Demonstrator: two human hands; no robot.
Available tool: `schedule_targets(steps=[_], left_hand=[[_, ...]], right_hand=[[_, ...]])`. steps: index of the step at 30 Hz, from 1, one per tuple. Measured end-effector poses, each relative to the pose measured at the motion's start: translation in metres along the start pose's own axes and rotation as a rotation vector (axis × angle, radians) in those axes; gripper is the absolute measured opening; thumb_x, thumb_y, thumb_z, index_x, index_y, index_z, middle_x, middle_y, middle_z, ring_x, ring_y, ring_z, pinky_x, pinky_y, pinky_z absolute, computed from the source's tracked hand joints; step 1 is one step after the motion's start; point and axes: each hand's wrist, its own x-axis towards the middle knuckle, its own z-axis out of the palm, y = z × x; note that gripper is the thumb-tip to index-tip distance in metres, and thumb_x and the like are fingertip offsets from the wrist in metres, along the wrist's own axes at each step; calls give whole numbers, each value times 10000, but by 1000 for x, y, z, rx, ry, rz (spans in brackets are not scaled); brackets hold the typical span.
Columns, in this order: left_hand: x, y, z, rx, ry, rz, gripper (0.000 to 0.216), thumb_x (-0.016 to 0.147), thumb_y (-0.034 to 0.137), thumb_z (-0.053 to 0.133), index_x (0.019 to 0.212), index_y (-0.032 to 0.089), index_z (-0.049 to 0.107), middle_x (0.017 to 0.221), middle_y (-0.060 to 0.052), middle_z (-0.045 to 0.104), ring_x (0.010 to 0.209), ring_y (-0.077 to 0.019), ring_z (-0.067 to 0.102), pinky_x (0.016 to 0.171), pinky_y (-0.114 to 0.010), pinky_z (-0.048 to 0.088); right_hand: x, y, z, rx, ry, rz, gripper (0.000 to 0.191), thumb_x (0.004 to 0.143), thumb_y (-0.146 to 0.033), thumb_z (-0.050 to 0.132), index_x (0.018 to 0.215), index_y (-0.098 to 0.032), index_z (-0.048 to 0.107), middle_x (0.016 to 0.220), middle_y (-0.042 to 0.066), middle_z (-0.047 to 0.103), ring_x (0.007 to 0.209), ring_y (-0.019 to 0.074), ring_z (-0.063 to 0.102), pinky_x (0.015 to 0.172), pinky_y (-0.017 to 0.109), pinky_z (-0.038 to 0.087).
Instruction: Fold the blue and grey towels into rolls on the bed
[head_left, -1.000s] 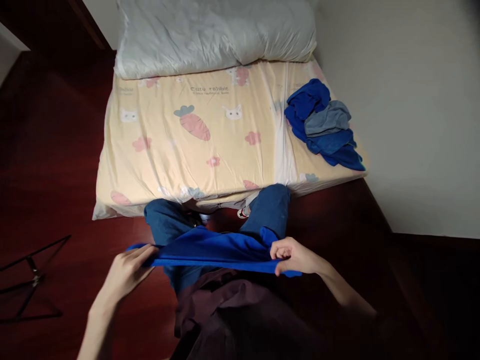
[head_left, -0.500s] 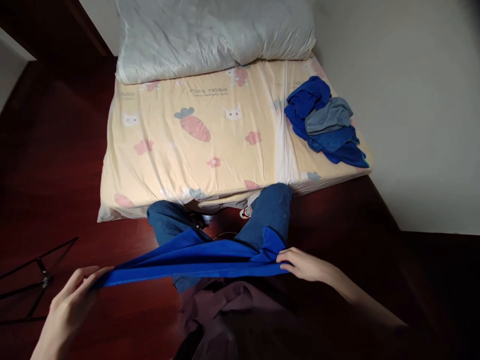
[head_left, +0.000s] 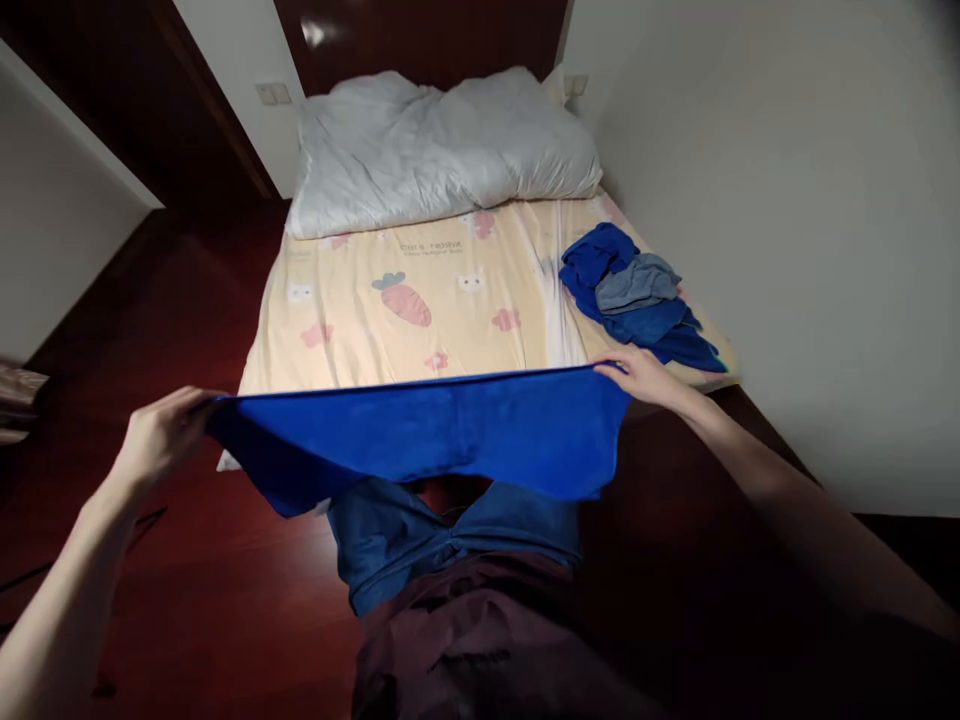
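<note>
Here the blue cloth [head_left: 450, 430] hangs stretched between both hands' fingers [head_left: 191, 405].

Cloth [head_left: 450, 435] stretched between left hand [head_left: 161, 435] and right hand [head_left: 637, 372], each gripping upper corner; cloth hangs before near edge of bed [head_left: 360, 340], above legs [head_left: 450, 530]. Duvet [head_left: 442, 145] bunched at far end of bed. Clothes pile [head_left: 637, 295] on bed's right side, near wall [head_left: 787, 200], just behind right hand. Floor [head_left: 187, 560] left of bed
</note>
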Motion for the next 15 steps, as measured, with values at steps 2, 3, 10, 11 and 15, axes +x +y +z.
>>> schedule_targets(steps=[2,3,10,11,15], left_hand=[[39,-13,-3,81,27,-17,723,986,707,359,1010,117,776,816,99,724,651,22,606,660,-70,423],[57,-18,-5,124,32,-45,748,975,721,359,1012,105,781,734,111,697,585,34,572,620,-59,392],[128,-31,-35,165,217,-194,680,948,695,485,1034,95,792,505,146,560,489,25,521,560,-60,367],[129,-32,-39,163,224,-196,694,940,714,488,1018,96,796,519,142,578,502,22,531,569,-68,388],[117,-42,-46,93,174,-113,806,852,841,502,976,103,801,795,101,746,684,0,648,671,-124,495]], right_hand=[[36,-1,-15,-87,100,-33,299,955,-381,611,1046,-182,814,1068,104,813,940,277,747,887,381,555],[53,-3,-22,-122,146,-40,290,954,-363,615,1047,-172,813,1055,109,815,927,272,744,882,376,549],[126,-23,-66,-296,380,-69,258,944,-301,641,1052,-148,819,1022,130,812,935,270,720,902,382,522],[130,-24,-70,-287,389,-89,258,944,-274,626,1063,-151,819,1048,125,811,958,268,720,925,384,519],[125,-22,-77,-270,333,-114,259,925,-246,607,1036,-164,827,1032,101,815,957,261,722,944,393,510]])
